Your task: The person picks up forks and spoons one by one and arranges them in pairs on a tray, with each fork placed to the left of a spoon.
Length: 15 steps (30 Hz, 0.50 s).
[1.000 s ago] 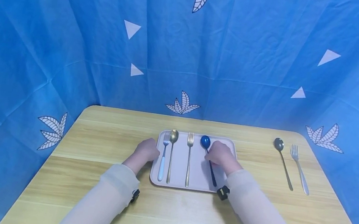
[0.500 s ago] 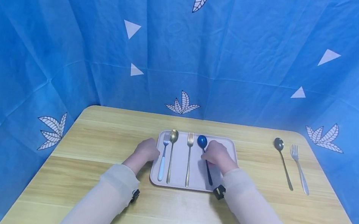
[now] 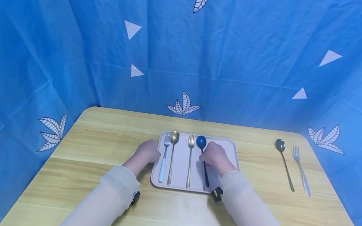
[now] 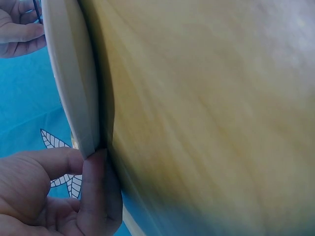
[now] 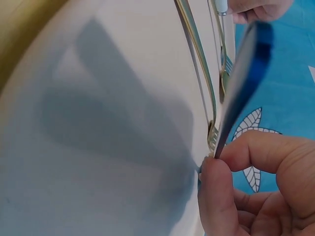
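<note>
My left hand (image 3: 149, 151) pinches the left rim of a pale tray (image 3: 180, 167); in the left wrist view its thumb and finger meet on the tray's edge (image 4: 74, 93). With thumb and fingers, my right hand (image 3: 215, 155) pinches a blue spoon (image 3: 201, 142) by its dark handle, over the tray's right half. The spoon's handle end (image 5: 248, 73) tilts up close to the right wrist camera, casting a shadow on the tray. Left of it lie a gold fork (image 3: 191, 140), a gold spoon (image 3: 174, 138) and a fork with a light blue handle (image 3: 162, 170).
On the wooden table (image 3: 101, 132), far right, lie a dark spoon (image 3: 280, 145) and a silver fork (image 3: 296, 153), apart from the tray. A blue cloth (image 3: 257, 62) with leaf and triangle prints hangs behind and beside the table.
My right hand has moved a little left with the blue spoon, bringing it nearer the gold fork. The left hand and the tray have stayed put.
</note>
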Each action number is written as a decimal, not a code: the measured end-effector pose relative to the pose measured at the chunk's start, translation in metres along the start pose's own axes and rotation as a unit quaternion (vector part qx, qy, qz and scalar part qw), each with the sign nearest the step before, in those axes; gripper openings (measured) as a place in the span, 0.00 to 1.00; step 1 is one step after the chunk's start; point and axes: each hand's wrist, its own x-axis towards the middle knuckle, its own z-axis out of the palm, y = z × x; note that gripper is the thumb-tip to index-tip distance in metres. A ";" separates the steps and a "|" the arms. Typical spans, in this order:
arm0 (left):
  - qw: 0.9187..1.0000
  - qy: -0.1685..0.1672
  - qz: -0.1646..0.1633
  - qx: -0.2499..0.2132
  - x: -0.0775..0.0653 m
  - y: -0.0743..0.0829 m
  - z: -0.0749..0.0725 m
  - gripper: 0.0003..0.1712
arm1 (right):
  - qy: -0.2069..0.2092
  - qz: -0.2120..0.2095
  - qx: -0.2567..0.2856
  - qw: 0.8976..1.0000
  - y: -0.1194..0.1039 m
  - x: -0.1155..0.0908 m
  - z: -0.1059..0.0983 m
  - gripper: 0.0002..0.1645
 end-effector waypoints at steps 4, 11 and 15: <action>1.000 0.000 0.005 -0.002 -0.001 0.000 -0.001 0.14 | 0.004 0.000 0.004 1.000 -0.001 -0.001 0.003 0.10; 1.000 0.003 0.007 -0.001 -0.002 0.000 -0.001 0.16 | 0.010 -0.004 0.004 1.000 -0.002 0.000 0.009 0.10; 1.000 -0.001 -0.004 0.001 0.001 -0.001 0.000 0.18 | 0.014 0.002 0.004 1.000 -0.001 0.000 0.012 0.09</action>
